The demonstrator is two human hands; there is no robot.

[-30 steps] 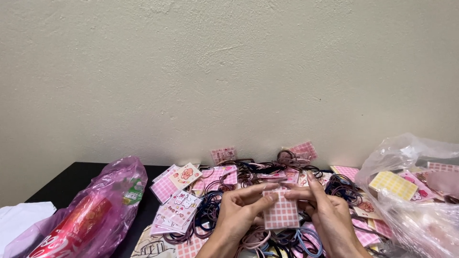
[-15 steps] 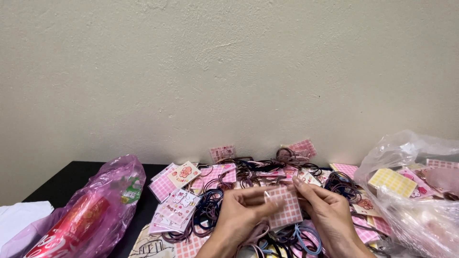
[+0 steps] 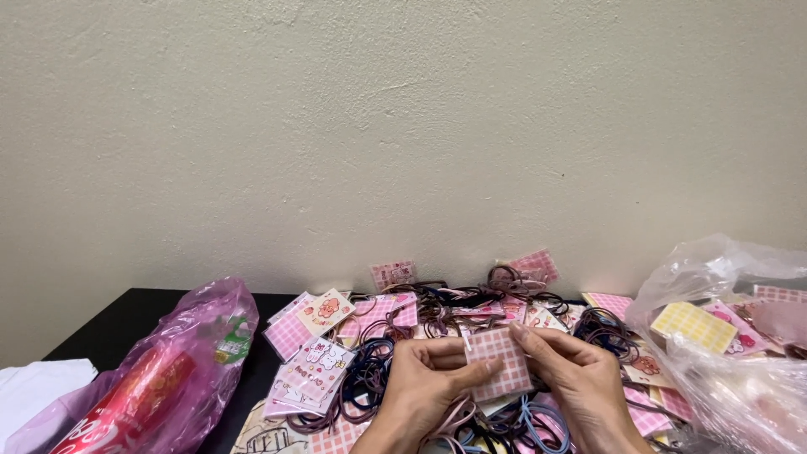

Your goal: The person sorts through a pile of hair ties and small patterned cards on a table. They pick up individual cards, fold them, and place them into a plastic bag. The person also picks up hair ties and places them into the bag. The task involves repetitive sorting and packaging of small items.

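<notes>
We see a black table. Left of the pink checked card lies a pink plastic bag; right of it, a clear bag holding a yellow checked card. Our left hand and right hand each close a grip on the pink card above a heap of hair ties.

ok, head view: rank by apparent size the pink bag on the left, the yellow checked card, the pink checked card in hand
1. pink bag
2. pink checked card
3. yellow checked card
The two cards look close; the held one is nearer the camera, so their order is unsure.

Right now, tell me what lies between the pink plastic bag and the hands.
Head view: small pink cards and dark hair ties on the black table.
</notes>
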